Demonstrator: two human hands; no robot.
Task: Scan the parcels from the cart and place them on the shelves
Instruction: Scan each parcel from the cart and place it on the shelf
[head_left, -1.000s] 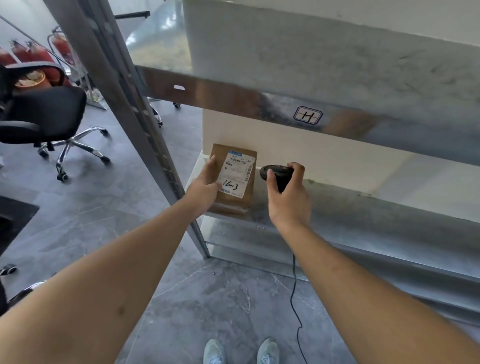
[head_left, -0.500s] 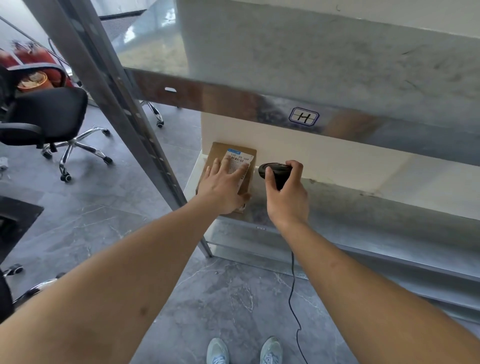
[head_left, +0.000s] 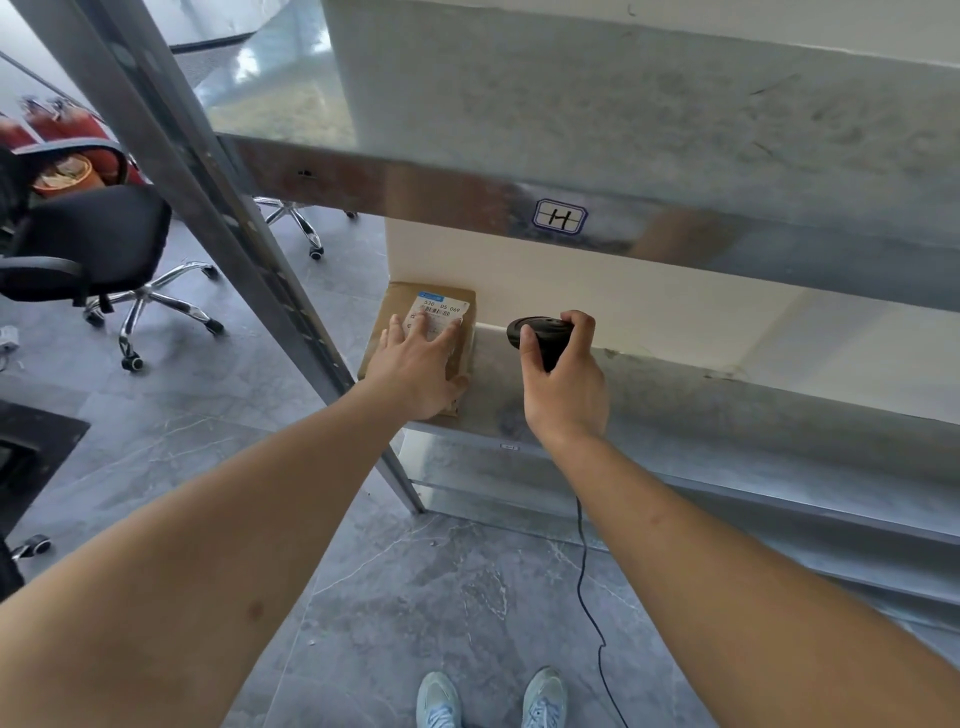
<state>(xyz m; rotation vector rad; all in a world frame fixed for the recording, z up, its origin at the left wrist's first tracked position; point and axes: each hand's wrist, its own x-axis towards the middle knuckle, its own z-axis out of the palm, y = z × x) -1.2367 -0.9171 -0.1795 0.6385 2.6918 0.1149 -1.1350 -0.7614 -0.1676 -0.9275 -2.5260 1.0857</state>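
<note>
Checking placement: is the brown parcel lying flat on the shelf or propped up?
Flat: the parcel lies label-up on the shelf, left hand spread on it.

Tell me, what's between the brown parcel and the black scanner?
Nothing: the head view shows only bare metal shelf between parcel and scanner.

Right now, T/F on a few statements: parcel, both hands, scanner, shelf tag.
1. The parcel lies flat on the shelf, at its left end. True.
2. The left hand lifts the parcel clear of the shelf. False: it lies flat on top of the parcel, fingers straight over the label.
3. The right hand grips the black scanner. True.
4. The scanner is cordless. False: a black cable hangs down below the right wrist.
5. The tag on the upper shelf edge reads K. False: it reads H.
</note>
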